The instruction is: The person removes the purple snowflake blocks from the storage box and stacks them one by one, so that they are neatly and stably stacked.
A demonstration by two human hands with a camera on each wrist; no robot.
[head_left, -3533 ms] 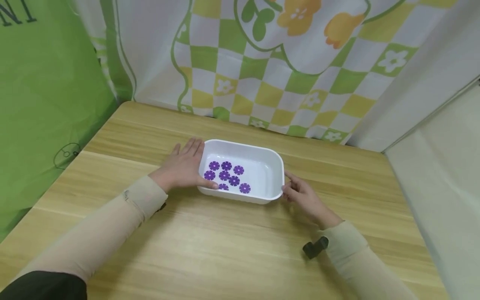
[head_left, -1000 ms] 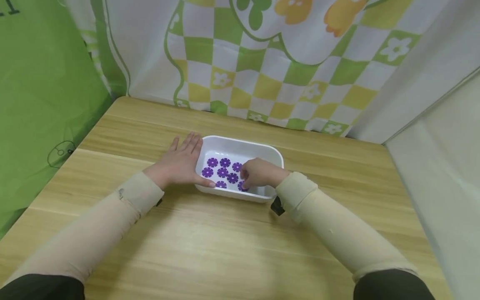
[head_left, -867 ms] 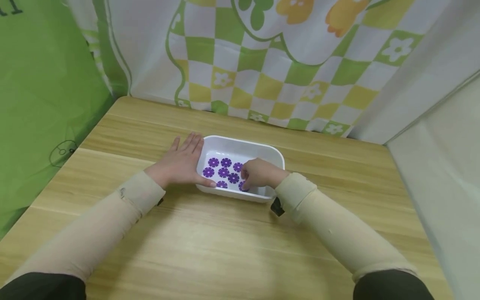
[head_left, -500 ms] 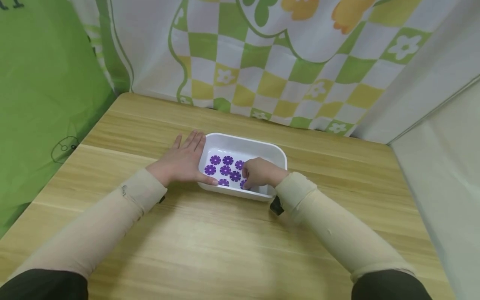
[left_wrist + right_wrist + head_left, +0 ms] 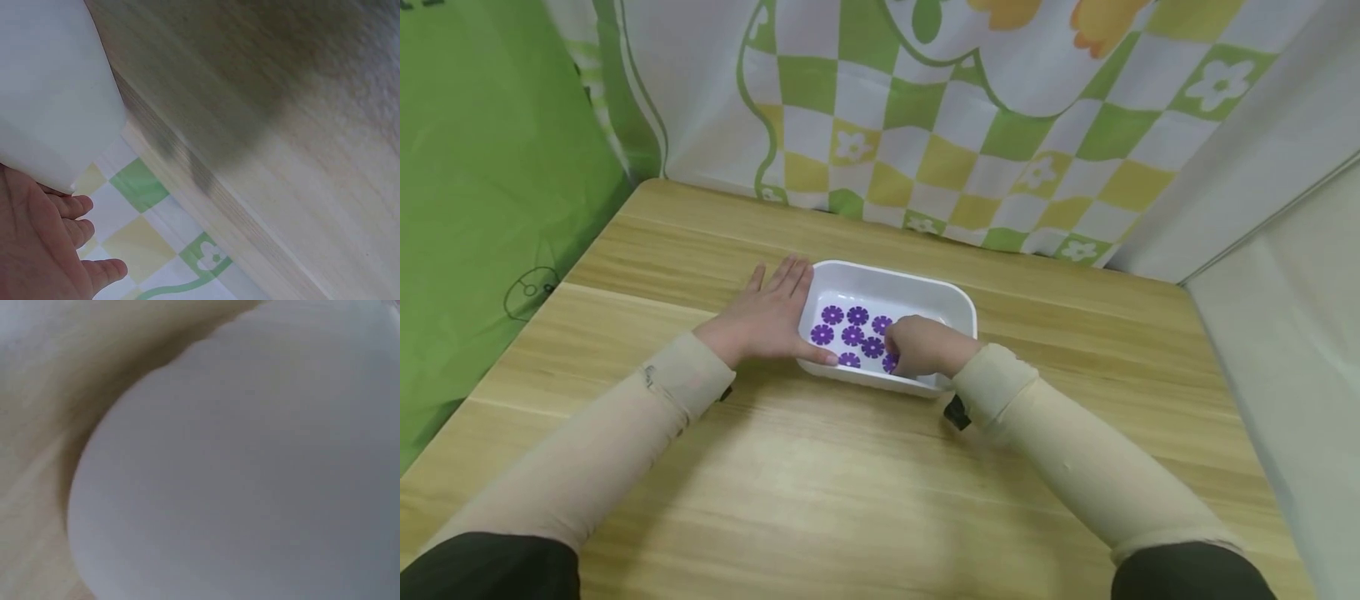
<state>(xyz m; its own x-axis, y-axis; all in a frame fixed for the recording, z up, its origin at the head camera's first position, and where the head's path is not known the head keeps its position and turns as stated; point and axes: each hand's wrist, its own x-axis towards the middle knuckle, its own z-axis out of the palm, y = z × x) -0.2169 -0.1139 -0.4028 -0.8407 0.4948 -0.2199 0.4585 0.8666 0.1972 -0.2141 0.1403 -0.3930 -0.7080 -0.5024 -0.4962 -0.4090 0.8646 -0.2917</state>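
Purple flower-shaped discs are spread flat on the floor of a white container, mostly toward its left and middle. Two of the discs are partly covered by the right hand, which is lowered into the container with its fingers bent downward; whether a disc is pinched cannot be told, as the fingertips are hidden. The container's left end is touched by the left hand, whose fingers are spread wide and straight, with the thumb laid along the near rim. The container is set on a wood-grained table. The table is bordered behind by a checked, flower-printed cloth and on the left by a green sheet.
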